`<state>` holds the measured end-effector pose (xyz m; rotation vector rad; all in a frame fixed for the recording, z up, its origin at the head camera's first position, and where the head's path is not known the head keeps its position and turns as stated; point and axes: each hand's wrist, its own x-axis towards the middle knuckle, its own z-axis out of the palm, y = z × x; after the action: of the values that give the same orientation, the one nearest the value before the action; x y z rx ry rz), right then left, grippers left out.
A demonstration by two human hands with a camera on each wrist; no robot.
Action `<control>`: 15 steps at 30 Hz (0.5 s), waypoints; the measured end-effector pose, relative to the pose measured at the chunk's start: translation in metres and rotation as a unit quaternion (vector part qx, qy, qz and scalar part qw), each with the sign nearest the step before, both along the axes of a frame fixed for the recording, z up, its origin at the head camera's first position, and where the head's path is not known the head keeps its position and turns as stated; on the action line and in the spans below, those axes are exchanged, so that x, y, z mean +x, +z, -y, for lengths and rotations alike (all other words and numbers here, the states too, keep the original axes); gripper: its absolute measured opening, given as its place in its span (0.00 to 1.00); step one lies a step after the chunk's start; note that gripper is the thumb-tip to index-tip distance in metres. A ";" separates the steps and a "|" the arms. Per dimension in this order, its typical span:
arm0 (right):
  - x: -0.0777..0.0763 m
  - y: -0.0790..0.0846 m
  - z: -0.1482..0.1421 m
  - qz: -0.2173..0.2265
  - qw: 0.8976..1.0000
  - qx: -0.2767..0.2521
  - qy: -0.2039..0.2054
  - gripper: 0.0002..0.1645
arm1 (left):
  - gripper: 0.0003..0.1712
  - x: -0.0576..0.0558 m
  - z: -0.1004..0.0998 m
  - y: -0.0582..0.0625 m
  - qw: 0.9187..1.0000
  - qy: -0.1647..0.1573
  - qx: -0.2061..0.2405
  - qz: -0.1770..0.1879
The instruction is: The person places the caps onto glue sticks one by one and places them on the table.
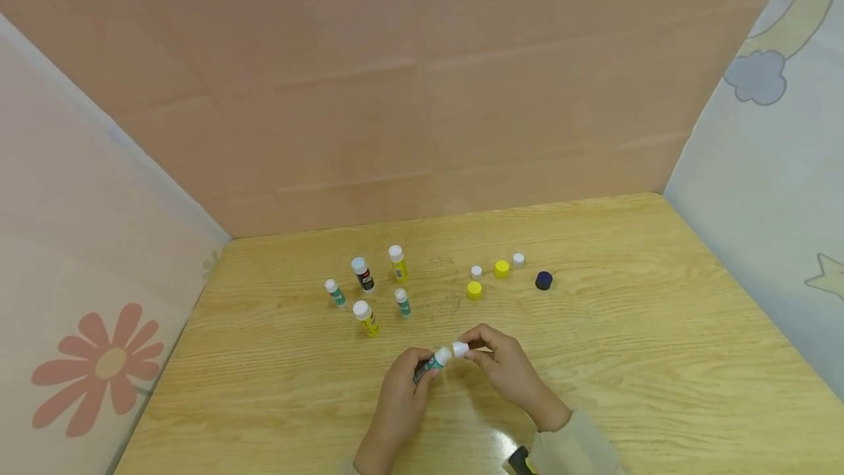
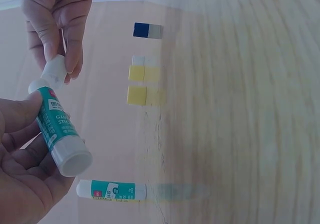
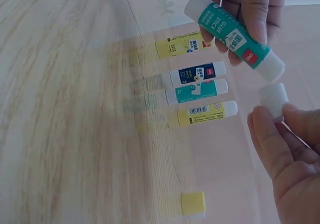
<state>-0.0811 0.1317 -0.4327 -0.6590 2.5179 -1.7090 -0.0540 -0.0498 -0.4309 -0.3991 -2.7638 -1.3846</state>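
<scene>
Left hand [image 1: 402, 388]: thumb and fingers grip the green glue stick [image 1: 432, 364], a smooth, white-ended cylinder held above the table [image 1: 264, 387].
Right hand [image 1: 508, 369]: fingertips pinch a white cap [image 1: 461, 349], short, rounded, plastic-looking.
Stick to cap: the stick's long axis slants from the left hand toward the right hand; the cap lies just beside its far end, nearer the right hand, slightly out of line.
Standing glue sticks [image 1: 369, 325]: five upright cylinders beyond the left hand, with printed labels.
Loose caps [image 1: 475, 291]: squat, yellow, white and dark blue, beyond the right hand.
Table surface: streaked wood grain, glossy.
</scene>
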 end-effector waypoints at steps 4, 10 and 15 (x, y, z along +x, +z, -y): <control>0.000 0.000 0.001 0.006 1.000 -0.003 0.003 0.09 | 0.10 0.000 -0.001 0.000 1.000 -0.004 -0.001 0.005; 0.000 0.001 0.001 0.011 1.000 -0.009 0.007 0.09 | 0.10 0.000 -0.001 -0.002 1.000 -0.004 -0.006 -0.001; 0.000 0.002 0.001 0.020 1.000 -0.012 0.006 0.09 | 0.10 -0.001 -0.001 -0.005 1.000 -0.006 -0.010 -0.012</control>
<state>-0.0810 0.1312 -0.4310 -0.6328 2.4666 -1.7324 -0.0547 -0.0484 -0.4355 -0.4326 -2.7629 -1.3451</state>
